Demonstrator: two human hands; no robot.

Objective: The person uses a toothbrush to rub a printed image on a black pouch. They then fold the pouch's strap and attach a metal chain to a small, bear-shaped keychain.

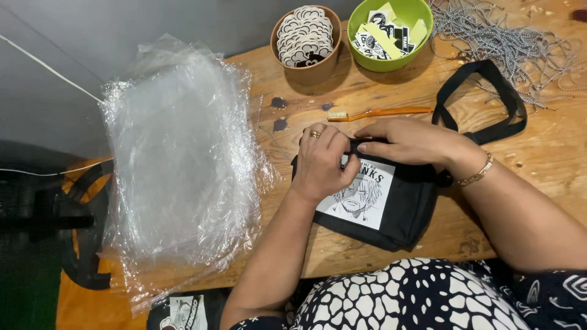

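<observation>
Fingers of the left hand (322, 162) are pinching narrowly at the top edge of a black bag (391, 208), a ring showing on one. Fingers of the right hand (406, 140) are lying flat and close together, pressing the same edge just beside them. Beyond the fingertips an orange toothbrush (379, 113) is resting; farther off, two bowls (309, 43) are standing. Left of the fingers, clear plastic sleeves (180, 165) are lying stacked.
</observation>
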